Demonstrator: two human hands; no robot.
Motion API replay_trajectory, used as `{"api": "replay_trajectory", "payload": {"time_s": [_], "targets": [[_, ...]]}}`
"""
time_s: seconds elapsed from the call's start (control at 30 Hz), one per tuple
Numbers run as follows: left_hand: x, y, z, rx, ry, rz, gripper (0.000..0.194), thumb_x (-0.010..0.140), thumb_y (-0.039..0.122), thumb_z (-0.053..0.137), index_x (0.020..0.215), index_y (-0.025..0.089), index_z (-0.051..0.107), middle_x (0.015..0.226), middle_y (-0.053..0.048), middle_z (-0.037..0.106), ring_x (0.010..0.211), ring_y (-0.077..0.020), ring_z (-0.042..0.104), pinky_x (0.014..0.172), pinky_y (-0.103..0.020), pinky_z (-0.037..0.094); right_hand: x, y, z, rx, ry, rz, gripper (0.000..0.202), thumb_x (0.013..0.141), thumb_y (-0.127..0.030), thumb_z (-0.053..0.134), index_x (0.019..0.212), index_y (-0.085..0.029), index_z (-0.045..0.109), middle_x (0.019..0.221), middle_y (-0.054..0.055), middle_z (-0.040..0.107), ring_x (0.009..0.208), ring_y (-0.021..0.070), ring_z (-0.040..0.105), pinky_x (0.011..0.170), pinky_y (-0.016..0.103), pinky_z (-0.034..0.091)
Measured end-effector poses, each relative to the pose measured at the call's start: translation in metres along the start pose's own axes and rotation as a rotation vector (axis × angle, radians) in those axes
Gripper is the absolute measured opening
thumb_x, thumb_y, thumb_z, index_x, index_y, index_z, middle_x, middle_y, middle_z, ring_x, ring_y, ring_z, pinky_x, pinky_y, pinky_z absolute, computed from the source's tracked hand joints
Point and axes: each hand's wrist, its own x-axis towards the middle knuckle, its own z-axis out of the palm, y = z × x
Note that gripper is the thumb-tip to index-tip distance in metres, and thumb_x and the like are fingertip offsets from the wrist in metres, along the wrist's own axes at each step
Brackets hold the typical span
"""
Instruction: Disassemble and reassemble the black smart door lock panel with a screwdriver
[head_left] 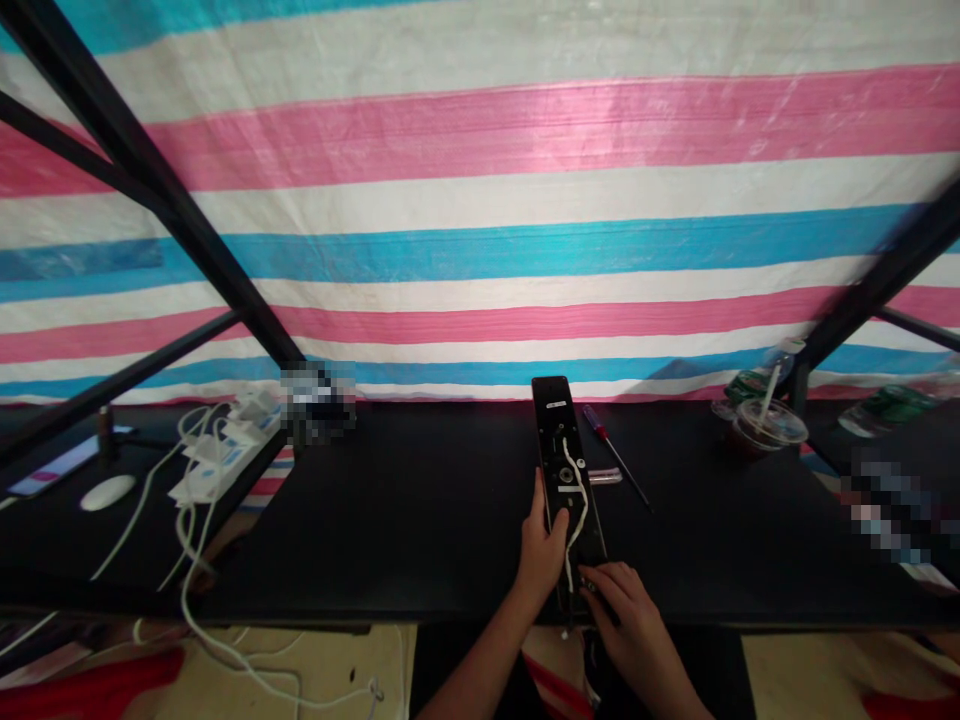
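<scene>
A long black panel (pixel 551 420), which looks like part of an electronic door lock, lies lengthwise on the black table. Along its face runs a white cable (pixel 583 505), its plug end hanging past the table's front edge. My left hand (pixel 541 545) is closed on the panel's left side, thumb on the face and fingers along the edge. At the panel's near end, the fingers of my right hand (pixel 619 592) are pinched together; what they hold is too small to make out. Just right of the panel lie a screwdriver (pixel 619 460) and a small clear packet (pixel 604 477).
A cup with a straw (pixel 765 428) and a green-labelled bottle (pixel 750 385) stand at the right. On the left are a white power strip (pixel 214 470) with tangled cables, a mouse (pixel 108 493) and a phone (pixel 64 466). Dark metal posts (pixel 202 245) and a striped sheet (pixel 480 250) bound the table.
</scene>
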Motion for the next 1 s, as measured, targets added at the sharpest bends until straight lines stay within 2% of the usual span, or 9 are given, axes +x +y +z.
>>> {"api": "replay_trajectory", "payload": {"time_s": [0.13,0.33,0.6,0.7,0.8,0.9,1.0], "targets": [[0.0,-0.004,-0.001,0.012,0.0,0.031,0.07,0.095,0.03,0.054,0.159,0.022,0.026,0.157,-0.006,0.046,0.148,-0.0212,0.038,0.124,-0.037,0.027,0.002,0.003,-0.001,0.014,-0.022,-0.023,0.019,0.099,-0.024,0.054,0.107,-0.025,0.072,0.09,0.006,0.07,0.08,0.021,0.066,0.071,0.036,0.059],[-0.001,-0.007,-0.001,0.024,0.002,0.043,0.07,0.096,0.037,0.054,0.159,0.023,0.027,0.154,-0.007,0.05,0.144,-0.0229,0.045,0.122,-0.039,0.031,-0.005,0.002,0.018,0.025,0.138,-0.047,0.016,0.098,-0.017,0.056,0.106,-0.023,0.069,0.084,0.006,0.068,0.076,0.0202,0.064,0.069,0.036,0.056],[-0.002,0.001,0.001,-0.003,0.011,0.01,0.071,0.094,0.037,0.056,0.158,0.024,0.029,0.151,-0.006,0.055,0.141,-0.0226,0.049,0.122,-0.039,0.03,-0.011,-0.007,0.029,-0.029,0.313,0.059,0.009,0.096,-0.029,0.062,0.097,-0.023,0.068,0.082,0.006,0.066,0.076,0.0205,0.064,0.067,0.035,0.057],[-0.002,0.0,0.001,-0.011,0.007,-0.007,0.072,0.094,0.037,0.056,0.158,0.024,0.028,0.148,-0.006,0.057,0.139,-0.0224,0.051,0.12,-0.039,0.032,-0.013,-0.008,0.025,-0.017,0.29,0.105,0.02,0.096,-0.036,0.062,0.11,-0.023,0.067,0.092,0.008,0.067,0.084,0.0225,0.066,0.072,0.037,0.06],[-0.002,-0.002,0.0,0.004,0.003,0.002,0.07,0.095,0.035,0.054,0.159,0.023,0.027,0.15,-0.007,0.055,0.14,-0.0224,0.05,0.12,-0.039,0.033,-0.015,-0.007,0.018,-0.013,0.195,0.1,0.028,0.097,-0.036,0.06,0.121,-0.024,0.065,0.099,0.009,0.067,0.088,0.0233,0.067,0.076,0.038,0.061],[-0.002,-0.003,0.0,0.013,-0.005,0.015,0.069,0.096,0.034,0.052,0.159,0.023,0.026,0.152,-0.007,0.053,0.141,-0.0221,0.049,0.121,-0.039,0.032,-0.014,-0.006,0.011,-0.014,0.15,0.06,0.022,0.099,-0.03,0.056,0.116,-0.025,0.069,0.098,0.009,0.068,0.088,0.0225,0.067,0.075,0.037,0.061],[-0.001,-0.003,0.001,0.001,-0.003,0.014,0.07,0.095,0.032,0.054,0.159,0.023,0.027,0.153,-0.006,0.052,0.143,-0.0223,0.046,0.122,-0.04,0.03,-0.011,-0.005,0.01,0.009,0.175,0.02,0.017,0.099,-0.026,0.056,0.108,-0.025,0.071,0.092,0.008,0.069,0.082,0.0212,0.067,0.07,0.035,0.06]]}}
